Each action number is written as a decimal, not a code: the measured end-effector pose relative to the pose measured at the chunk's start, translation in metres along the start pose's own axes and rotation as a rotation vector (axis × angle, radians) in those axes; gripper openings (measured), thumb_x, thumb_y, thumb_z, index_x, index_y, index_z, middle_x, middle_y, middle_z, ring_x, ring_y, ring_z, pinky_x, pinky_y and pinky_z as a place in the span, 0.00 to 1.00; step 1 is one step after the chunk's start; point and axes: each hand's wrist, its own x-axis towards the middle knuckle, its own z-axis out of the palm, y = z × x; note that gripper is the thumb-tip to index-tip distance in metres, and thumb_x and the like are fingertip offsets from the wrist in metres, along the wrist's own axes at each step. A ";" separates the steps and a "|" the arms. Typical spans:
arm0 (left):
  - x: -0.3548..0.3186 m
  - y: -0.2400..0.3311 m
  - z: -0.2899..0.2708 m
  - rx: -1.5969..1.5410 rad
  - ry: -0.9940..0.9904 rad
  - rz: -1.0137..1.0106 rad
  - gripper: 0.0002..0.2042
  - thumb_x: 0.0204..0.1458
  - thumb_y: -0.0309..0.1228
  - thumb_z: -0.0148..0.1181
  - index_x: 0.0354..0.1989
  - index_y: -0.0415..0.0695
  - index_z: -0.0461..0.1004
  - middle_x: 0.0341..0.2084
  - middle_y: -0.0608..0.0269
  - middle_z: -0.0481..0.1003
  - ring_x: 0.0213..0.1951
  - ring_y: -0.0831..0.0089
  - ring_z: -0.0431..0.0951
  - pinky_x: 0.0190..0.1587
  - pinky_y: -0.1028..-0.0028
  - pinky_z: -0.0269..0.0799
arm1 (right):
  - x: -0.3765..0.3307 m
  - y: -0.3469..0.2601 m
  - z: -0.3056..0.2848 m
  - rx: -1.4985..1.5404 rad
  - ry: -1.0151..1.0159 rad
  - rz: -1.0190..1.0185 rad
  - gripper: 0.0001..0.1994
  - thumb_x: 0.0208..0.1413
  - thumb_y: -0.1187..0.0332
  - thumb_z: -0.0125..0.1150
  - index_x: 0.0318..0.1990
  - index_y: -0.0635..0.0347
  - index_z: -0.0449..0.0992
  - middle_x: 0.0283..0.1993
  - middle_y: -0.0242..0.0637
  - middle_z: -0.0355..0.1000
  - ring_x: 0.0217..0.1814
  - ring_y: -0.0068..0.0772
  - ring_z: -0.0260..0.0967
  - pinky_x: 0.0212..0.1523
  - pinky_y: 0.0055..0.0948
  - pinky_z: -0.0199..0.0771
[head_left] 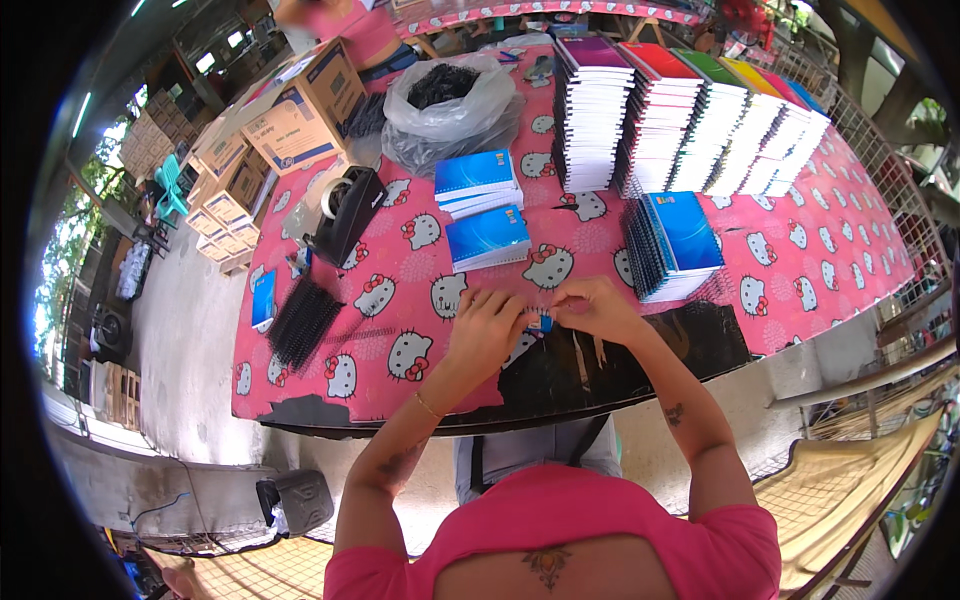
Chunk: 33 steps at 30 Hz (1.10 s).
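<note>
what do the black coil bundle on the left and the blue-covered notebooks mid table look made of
Black coil bundle: probably satin plastic, given its even black colour, possibly coated wire.
Blue-covered notebooks: paper pages, by their white layered edges; covers likely glossy card, given their sheen.

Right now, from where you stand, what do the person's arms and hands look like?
The left hand and right hand are gloveless. The pink sleeves are short; each forearm has a dark tattoo, and a thin gold-toned bracelet circles the left one.
</note>
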 end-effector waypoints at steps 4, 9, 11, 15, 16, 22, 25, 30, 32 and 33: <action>0.004 0.012 -0.011 0.041 -0.112 0.011 0.09 0.51 0.30 0.65 0.39 0.44 0.75 0.34 0.60 0.75 0.37 0.59 0.77 0.42 0.61 0.73 | 0.000 -0.006 0.014 -0.155 0.211 0.034 0.07 0.51 0.74 0.66 0.36 0.64 0.76 0.30 0.40 0.75 0.31 0.34 0.74 0.34 0.29 0.72; 0.053 0.025 -0.041 0.005 -0.016 0.063 0.12 0.45 0.23 0.63 0.40 0.42 0.76 0.33 0.58 0.75 0.37 0.59 0.77 0.36 0.63 0.75 | -0.016 -0.074 -0.004 -0.457 0.619 -0.245 0.13 0.51 0.72 0.67 0.45 0.61 0.77 0.47 0.46 0.75 0.51 0.48 0.73 0.51 0.39 0.72; 0.096 0.041 -0.051 -0.063 0.201 0.159 0.13 0.45 0.21 0.63 0.42 0.41 0.77 0.35 0.57 0.76 0.39 0.58 0.77 0.38 0.63 0.75 | -0.037 -0.091 -0.035 -0.559 0.841 -0.227 0.18 0.51 0.72 0.69 0.51 0.60 0.77 0.55 0.48 0.73 0.59 0.52 0.69 0.59 0.43 0.68; 0.174 0.072 0.000 -0.354 0.426 0.387 0.14 0.48 0.17 0.61 0.45 0.41 0.79 0.44 0.54 0.79 0.49 0.54 0.78 0.48 0.65 0.77 | -0.082 -0.075 -0.120 -0.659 0.883 0.121 0.33 0.47 0.70 0.75 0.62 0.69 0.68 0.63 0.55 0.67 0.65 0.47 0.66 0.65 0.41 0.64; 0.183 0.075 0.021 -0.427 0.389 0.435 0.14 0.49 0.16 0.60 0.44 0.41 0.79 0.46 0.52 0.79 0.52 0.54 0.78 0.52 0.65 0.76 | -0.092 -0.055 -0.131 -0.543 0.825 0.145 0.35 0.47 0.70 0.75 0.64 0.70 0.67 0.63 0.56 0.68 0.65 0.41 0.67 0.64 0.39 0.65; 0.167 0.050 0.097 -0.633 -0.018 0.382 0.15 0.50 0.14 0.54 0.45 0.39 0.78 0.51 0.51 0.77 0.62 0.54 0.71 0.61 0.59 0.71 | -0.090 -0.021 -0.135 -0.214 0.600 0.279 0.37 0.47 0.71 0.76 0.64 0.74 0.65 0.53 0.51 0.76 0.55 0.32 0.74 0.58 0.30 0.71; 0.173 0.051 0.097 -0.583 -0.059 0.409 0.14 0.52 0.16 0.53 0.47 0.39 0.77 0.55 0.52 0.75 0.64 0.55 0.69 0.60 0.59 0.71 | -0.089 -0.020 -0.139 -0.198 0.597 0.272 0.37 0.48 0.70 0.76 0.64 0.74 0.65 0.54 0.49 0.76 0.56 0.32 0.73 0.59 0.30 0.71; 0.128 0.026 0.057 -0.394 0.163 0.249 0.13 0.53 0.23 0.61 0.48 0.41 0.78 0.53 0.52 0.75 0.57 0.52 0.75 0.59 0.58 0.72 | -0.111 -0.049 -0.130 -0.427 0.806 0.113 0.34 0.50 0.68 0.73 0.64 0.72 0.66 0.63 0.52 0.69 0.65 0.39 0.66 0.66 0.37 0.63; 0.083 -0.028 0.020 -0.148 0.112 0.054 0.13 0.53 0.25 0.63 0.48 0.42 0.78 0.51 0.53 0.76 0.52 0.50 0.76 0.56 0.58 0.73 | -0.121 -0.080 -0.118 -0.471 0.936 -0.006 0.31 0.51 0.68 0.71 0.61 0.71 0.69 0.61 0.50 0.70 0.64 0.39 0.66 0.65 0.38 0.63; 0.057 -0.059 0.010 -0.011 0.066 0.002 0.14 0.52 0.25 0.63 0.48 0.43 0.78 0.49 0.53 0.77 0.50 0.50 0.77 0.54 0.59 0.74 | -0.118 -0.087 -0.111 -0.483 1.008 -0.075 0.29 0.51 0.68 0.71 0.60 0.70 0.70 0.61 0.50 0.71 0.64 0.39 0.67 0.65 0.39 0.63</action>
